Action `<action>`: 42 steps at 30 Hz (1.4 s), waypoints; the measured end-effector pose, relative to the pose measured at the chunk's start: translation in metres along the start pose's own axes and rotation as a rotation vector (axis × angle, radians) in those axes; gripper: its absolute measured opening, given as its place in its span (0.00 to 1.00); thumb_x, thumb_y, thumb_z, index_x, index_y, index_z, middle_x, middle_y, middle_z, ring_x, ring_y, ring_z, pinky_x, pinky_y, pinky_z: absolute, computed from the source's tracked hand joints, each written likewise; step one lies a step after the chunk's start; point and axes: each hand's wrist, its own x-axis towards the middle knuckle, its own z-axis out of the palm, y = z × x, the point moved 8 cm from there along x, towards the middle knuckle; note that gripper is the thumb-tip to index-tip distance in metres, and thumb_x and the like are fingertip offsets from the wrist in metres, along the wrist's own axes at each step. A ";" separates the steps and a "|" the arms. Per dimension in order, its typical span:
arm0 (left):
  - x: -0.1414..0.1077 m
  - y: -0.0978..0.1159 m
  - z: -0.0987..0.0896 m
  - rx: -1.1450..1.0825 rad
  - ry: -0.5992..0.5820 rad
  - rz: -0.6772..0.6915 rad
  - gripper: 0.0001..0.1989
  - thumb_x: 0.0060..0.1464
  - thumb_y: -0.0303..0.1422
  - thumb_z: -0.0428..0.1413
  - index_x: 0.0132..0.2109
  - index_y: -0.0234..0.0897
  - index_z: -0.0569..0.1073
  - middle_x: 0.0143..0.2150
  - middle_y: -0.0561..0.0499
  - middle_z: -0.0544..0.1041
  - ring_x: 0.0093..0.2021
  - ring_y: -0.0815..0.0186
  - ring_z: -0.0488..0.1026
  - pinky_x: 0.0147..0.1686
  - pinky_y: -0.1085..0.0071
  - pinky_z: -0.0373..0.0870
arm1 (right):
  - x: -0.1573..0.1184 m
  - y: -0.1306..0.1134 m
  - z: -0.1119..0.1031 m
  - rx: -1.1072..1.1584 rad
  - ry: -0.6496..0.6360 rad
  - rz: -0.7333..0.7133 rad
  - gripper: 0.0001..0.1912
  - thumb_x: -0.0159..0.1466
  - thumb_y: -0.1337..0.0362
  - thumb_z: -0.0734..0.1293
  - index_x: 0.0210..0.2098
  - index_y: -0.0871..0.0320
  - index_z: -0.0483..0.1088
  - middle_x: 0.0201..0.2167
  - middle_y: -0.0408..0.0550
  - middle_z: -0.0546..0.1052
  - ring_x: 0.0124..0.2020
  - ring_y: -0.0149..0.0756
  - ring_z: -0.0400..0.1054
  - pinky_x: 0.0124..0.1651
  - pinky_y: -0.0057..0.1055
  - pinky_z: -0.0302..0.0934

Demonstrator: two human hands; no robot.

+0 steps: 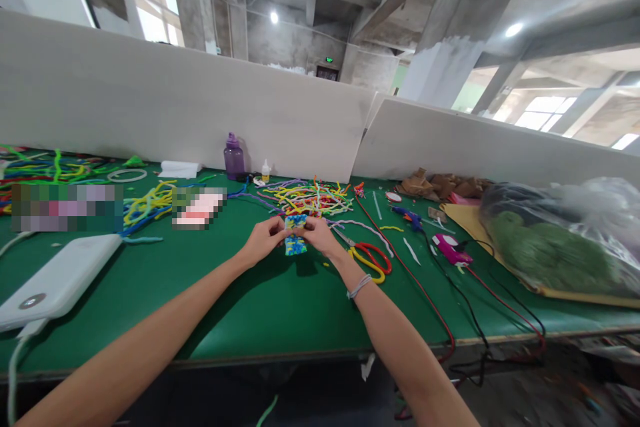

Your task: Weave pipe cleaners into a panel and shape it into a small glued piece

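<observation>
Two bare hands are held close together above a green table (225, 330), with a small patterned piece (296, 248) pinched between them. The piece, mottled in blue, yellow and pale green, is gripped at its left edge by the left hand (261, 241) and at its right side by the right hand (320, 237). Its lower part is left uncovered; the two-sided hold is probably used to keep so small a thing steady and in plain sight. Just beyond the hands, a heap of coloured fuzzy stems (315, 200) is spread, seemingly for easy reach. Scissors (379, 250) with red and yellow handles are laid beside the right forearm, presumably to be kept handy. Farther right, what looks like a blue glue gun (409, 218) is set near a magenta power block (451, 249), perhaps because of its cord. At the left, a white power bank (70, 273) is laid with a cable plugged in. At the back, a purple bottle (234, 158) is stood near a pale partition (150, 107), apparently out of the way.
</observation>
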 end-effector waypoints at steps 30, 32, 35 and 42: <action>0.005 0.003 -0.005 -0.125 -0.010 0.005 0.11 0.46 0.35 0.56 0.36 0.34 0.68 0.32 0.51 0.71 0.29 0.68 0.69 0.28 0.73 0.67 | -0.002 -0.010 -0.005 0.029 -0.086 -0.099 0.13 0.51 0.64 0.66 0.37 0.59 0.70 0.31 0.45 0.73 0.31 0.29 0.65 0.29 0.23 0.60; 0.004 0.006 -0.010 -0.070 0.034 0.042 0.09 0.46 0.33 0.54 0.36 0.34 0.69 0.34 0.50 0.72 0.33 0.66 0.69 0.31 0.72 0.67 | -0.004 -0.008 -0.001 0.061 -0.131 -0.062 0.16 0.52 0.65 0.65 0.42 0.58 0.68 0.33 0.45 0.73 0.31 0.29 0.65 0.29 0.23 0.60; 0.003 0.012 -0.013 0.052 0.054 0.108 0.08 0.47 0.30 0.52 0.36 0.35 0.71 0.36 0.49 0.72 0.38 0.64 0.69 0.35 0.70 0.67 | -0.005 0.001 0.003 0.046 -0.164 0.011 0.17 0.51 0.66 0.64 0.42 0.58 0.69 0.31 0.44 0.73 0.29 0.28 0.65 0.28 0.23 0.60; -0.003 0.028 -0.005 0.252 0.011 0.254 0.09 0.48 0.27 0.49 0.37 0.36 0.72 0.38 0.49 0.73 0.40 0.64 0.69 0.34 0.71 0.67 | -0.003 0.005 -0.002 -0.087 -0.099 0.019 0.08 0.49 0.68 0.64 0.29 0.62 0.72 0.23 0.41 0.71 0.24 0.25 0.61 0.27 0.23 0.57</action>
